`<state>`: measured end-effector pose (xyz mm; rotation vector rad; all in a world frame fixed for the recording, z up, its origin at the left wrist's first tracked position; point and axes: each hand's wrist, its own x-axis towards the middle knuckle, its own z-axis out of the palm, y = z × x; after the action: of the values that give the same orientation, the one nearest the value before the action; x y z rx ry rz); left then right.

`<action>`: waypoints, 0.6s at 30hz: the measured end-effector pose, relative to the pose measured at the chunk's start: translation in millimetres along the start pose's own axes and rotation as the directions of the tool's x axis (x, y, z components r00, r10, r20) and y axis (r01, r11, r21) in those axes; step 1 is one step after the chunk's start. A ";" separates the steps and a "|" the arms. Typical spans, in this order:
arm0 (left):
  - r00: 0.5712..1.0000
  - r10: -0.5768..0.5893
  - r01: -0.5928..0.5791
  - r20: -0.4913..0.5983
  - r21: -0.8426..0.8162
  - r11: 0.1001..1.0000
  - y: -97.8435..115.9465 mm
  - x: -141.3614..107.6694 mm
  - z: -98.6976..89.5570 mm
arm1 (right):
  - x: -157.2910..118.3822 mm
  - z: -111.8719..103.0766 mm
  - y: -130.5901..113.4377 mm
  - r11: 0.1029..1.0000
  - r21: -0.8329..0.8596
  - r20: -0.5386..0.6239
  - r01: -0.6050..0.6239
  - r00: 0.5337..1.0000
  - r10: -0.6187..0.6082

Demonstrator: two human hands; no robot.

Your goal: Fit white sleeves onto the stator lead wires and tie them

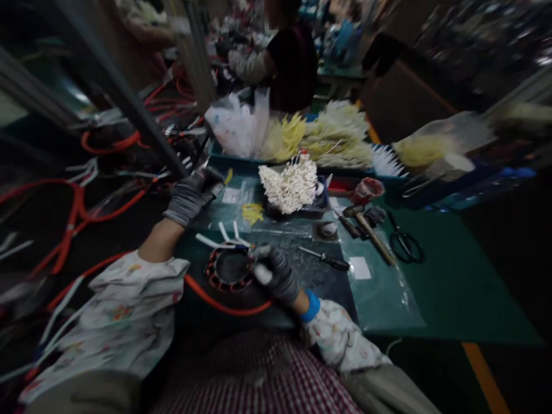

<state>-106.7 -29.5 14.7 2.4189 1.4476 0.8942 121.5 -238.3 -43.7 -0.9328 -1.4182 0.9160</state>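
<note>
My left hand [192, 195], in a grey striped glove, is raised at the table's left edge, beside a slanted metal post. Its fingers are curled together; what they hold, if anything, is too dark to make out. A motor stator [230, 286], a dark ring with reddish coils, lies on the table in front of me. White sleeves [224, 233] stick out from its far side, and a red cable [233, 311] curves around its near side. My right hand [278, 273], also gloved, closes its fingers at the stator's right rim, by the wire ends.
A screwdriver [323, 258], a hammer [375, 236] and scissors [405, 244] lie to the right. Behind are a bundle of white sleeves [291, 184] and a bin of yellow tubing [340, 135]. More red cables [73, 213] hang left. A co-worker [291, 63] sits opposite.
</note>
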 end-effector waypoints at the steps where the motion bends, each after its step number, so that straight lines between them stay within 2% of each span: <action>1: 0.998 -0.043 0.042 -0.044 -0.009 0.999 9.3 -19.9 -9.3 | -2.1 -2.8 2.0 0.998 0.020 -0.020 -0.062 0.998 0.062; 4: 0.996 -0.087 0.087 -0.013 -0.043 0.995 44.8 -80.6 -26.6 | -6.0 -9.4 11.0 0.975 0.070 -0.138 -0.210 0.966 0.218; 7: 0.992 0.093 -0.079 0.087 -0.151 0.985 69.9 -129.8 -25.2 | -6.0 -13.5 18.5 0.959 0.043 -0.250 -0.279 0.927 0.280; 9: 0.973 0.201 -0.181 0.118 -0.157 0.971 75.4 -154.6 -17.1 | -6.0 -16.2 21.5 0.959 -0.009 -0.258 -0.284 0.927 0.272; 11: 0.958 0.250 -0.240 0.142 -0.088 0.967 75.7 -172.5 -7.8 | -6.9 -19.3 23.7 0.961 -0.084 -0.254 -0.263 0.938 0.235; 14: 0.940 0.296 -0.300 0.168 -0.003 0.954 75.0 -186.7 1.4 | -8.3 -23.6 26.5 0.959 -0.177 -0.243 -0.222 0.954 0.176; 18: 0.936 0.325 -0.322 0.136 -0.044 0.946 73.8 -189.6 1.6 | -7.6 -28.7 29.1 0.949 -0.204 -0.187 -0.240 0.961 0.203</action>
<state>-116.4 -227.8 -29.9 2.6904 1.0019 0.7717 151.4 -233.8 -72.1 -1.3301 -1.3107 0.8319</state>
